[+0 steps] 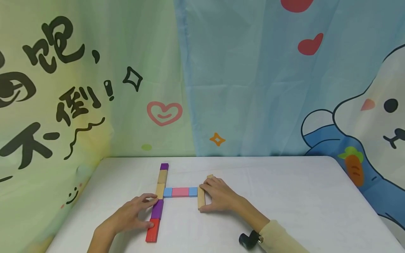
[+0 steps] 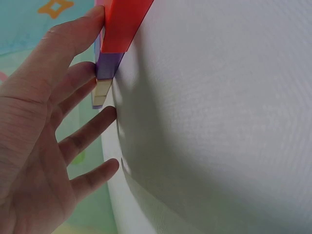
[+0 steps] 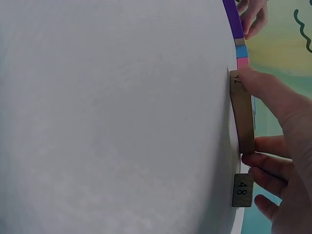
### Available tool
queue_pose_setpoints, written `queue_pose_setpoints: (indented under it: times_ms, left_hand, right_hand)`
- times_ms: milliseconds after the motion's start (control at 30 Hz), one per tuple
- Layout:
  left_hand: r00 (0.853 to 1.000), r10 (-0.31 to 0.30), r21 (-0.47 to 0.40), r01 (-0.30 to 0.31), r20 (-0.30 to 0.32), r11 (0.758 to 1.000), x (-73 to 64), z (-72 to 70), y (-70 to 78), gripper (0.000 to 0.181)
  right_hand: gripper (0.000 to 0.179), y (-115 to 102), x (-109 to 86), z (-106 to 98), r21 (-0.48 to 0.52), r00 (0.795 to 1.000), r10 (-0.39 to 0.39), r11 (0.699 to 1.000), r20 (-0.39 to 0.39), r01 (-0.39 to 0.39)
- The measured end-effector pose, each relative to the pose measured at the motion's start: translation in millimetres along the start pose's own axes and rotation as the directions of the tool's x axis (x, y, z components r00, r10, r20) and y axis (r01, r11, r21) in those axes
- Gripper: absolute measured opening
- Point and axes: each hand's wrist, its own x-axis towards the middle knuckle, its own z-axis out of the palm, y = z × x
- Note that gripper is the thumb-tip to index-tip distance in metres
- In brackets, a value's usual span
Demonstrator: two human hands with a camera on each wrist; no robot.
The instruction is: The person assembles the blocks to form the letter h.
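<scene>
My left hand [image 1: 129, 214] lies at a long row of wooden blocks, its thumb tip on the red block [image 1: 153, 233] and its index fingertip by the near purple block [image 1: 157, 209]; in the left wrist view its other fingers spread loosely. Beyond these the row continues with two plain wooden blocks and a small purple block [image 1: 164, 166]. A blue block [image 1: 167, 193], a pink block [image 1: 180, 192] and another blue block [image 1: 193, 192] run sideways from it. At their right end my right hand [image 1: 223, 196] pinches a plain wooden block [image 3: 246, 119] lengthwise between thumb and fingers.
Past my right hand's fingers lies another plain block [image 3: 243, 190] marked 48. A black object [image 1: 248, 240] is near the right sleeve [image 1: 281, 239]. The white table [image 1: 300, 196] ends at a printed curtain [image 1: 246, 77].
</scene>
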Motion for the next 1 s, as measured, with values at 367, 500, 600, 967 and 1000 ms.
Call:
queue_pose_setpoints:
  times_ms: [367,500,600,967,1000]
  left_hand:
    - [1.000,-0.005,-0.002,0.005,0.006,1.000,0.8,-0.9,0.4,0.074]
    - [1.000,0.001,0.016,-0.001,0.000,1.000,0.6,-0.5,0.3,0.073]
    - [1.000,0.000,0.020,0.000,-0.001,1.000,0.6,-0.3,0.1,0.074]
    - [1.000,-0.003,0.013,0.003,0.002,1.000,0.3,0.8,-0.1,0.075]
    - [1.000,-0.005,0.010,0.005,0.002,1.000,0.3,0.9,-0.2,0.076]
  right_hand:
    - [0.076,0.7,-0.7,-0.9,0.021,1.000,-0.001,1.000,0.002,0.001]
    - [0.084,5.6,0.1,-5.5,0.070,1.000,0.020,0.997,-0.001,-0.020]
    - [0.088,12.5,2.3,-11.6,0.102,0.999,0.041,0.994,-0.002,-0.040]
    - [0.090,32.4,9.8,-25.4,0.100,0.992,0.082,0.991,0.094,-0.091]
    - [0.090,34.5,9.8,-25.6,0.102,0.990,0.077,0.991,0.118,-0.089]
